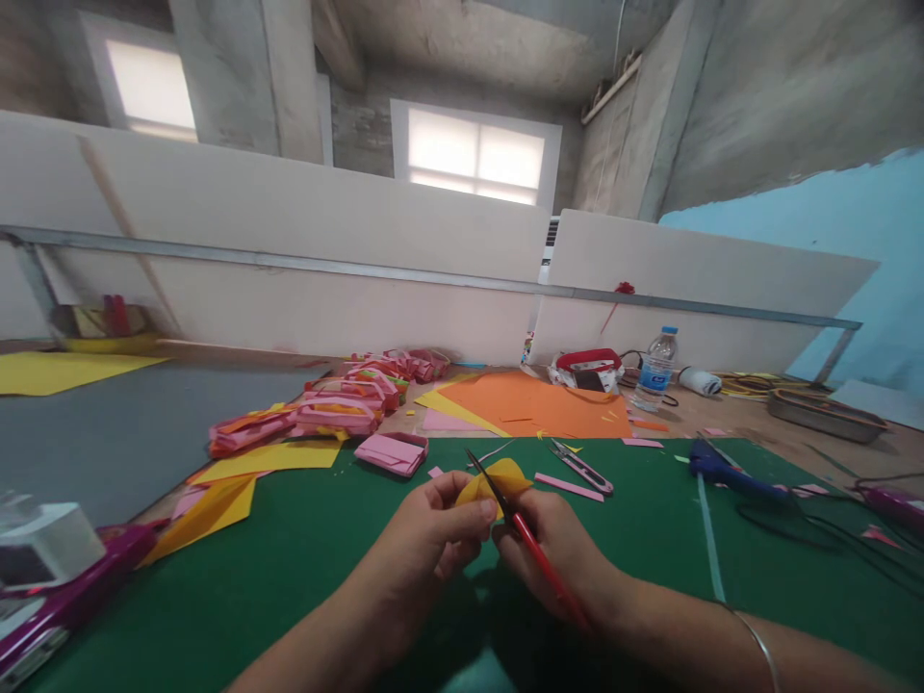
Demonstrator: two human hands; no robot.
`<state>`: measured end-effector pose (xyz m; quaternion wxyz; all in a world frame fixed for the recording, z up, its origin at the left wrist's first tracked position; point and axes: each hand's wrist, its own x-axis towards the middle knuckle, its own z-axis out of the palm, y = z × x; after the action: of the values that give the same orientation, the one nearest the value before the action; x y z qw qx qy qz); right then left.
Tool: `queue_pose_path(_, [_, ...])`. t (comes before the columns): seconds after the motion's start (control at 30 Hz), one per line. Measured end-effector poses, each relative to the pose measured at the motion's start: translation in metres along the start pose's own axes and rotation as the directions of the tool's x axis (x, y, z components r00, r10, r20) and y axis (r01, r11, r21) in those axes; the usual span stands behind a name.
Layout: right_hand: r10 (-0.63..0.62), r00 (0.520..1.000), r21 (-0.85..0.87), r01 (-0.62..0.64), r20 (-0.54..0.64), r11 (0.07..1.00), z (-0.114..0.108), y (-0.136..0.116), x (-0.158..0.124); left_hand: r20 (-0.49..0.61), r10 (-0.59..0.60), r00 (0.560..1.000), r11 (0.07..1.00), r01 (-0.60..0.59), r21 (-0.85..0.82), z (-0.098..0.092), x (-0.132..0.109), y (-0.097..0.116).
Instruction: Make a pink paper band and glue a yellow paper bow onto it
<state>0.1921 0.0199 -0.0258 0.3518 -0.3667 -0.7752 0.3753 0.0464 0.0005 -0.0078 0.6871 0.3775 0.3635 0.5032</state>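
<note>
My left hand (444,527) pinches a small piece of yellow paper (505,472) between thumb and fingers, above the green mat (346,587). Red-handled scissors (538,553) are in my right hand (559,549), with their slim dark blades slanting up and left across the yellow paper. The right fingertips are close against the paper's right side; their exact contact is hidden. Thread snips (583,467) and a pink paper strip (569,487) lie just beyond my right hand. A folded pink paper piece (392,453) rests on the mat beyond my left hand.
Pink paper constructions (339,404) are heaped at the back left. Orange sheets (534,399) lie at the back, near a water bottle (655,369). A blue glue gun (736,472) with its cord is at right; a purple tool (79,602) lies at left. White boards stand behind the table.
</note>
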Motion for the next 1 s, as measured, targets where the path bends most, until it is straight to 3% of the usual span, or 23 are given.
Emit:
queue_pose_path(0.43, [-0.025, 1.0, 0.019, 0.025, 0.017, 1.0, -0.005, -0.003, 0.0, 0.014, 0.0, 1.0, 0.995, -0.002, 0.099, -0.003, 0.001, 0.003])
queue_pose_path(0.63, [-0.007, 1.0, 0.021, 0.008, -0.008, 1.0, -0.006, -0.005, -0.001, 0.016, 0.139, 0.99, 0.902, -0.133, 0.412, -0.008, 0.005, 0.007])
queue_pose_path(0.7, [-0.009, 1.0, 0.061, 0.009, 0.005, 0.998, -0.006, -0.006, -0.001, 0.019, 0.155, 0.988, 0.882, -0.147, 0.447, -0.009, 0.007, 0.007])
queue_pose_path(0.9, [0.091, 0.994, 0.069, -0.095, 0.056, 0.993, -0.008, -0.004, -0.003, -0.068, 0.199, 0.978, 0.906, -0.157, 0.393, -0.01, 0.007, 0.01])
queue_pose_path(1.0, [0.101, 0.992, 0.046, -0.105, 0.08, 0.993, -0.01, -0.004, -0.005, -0.162, 0.291, 0.943, 0.896, -0.209, 0.391, -0.007, 0.003, 0.015])
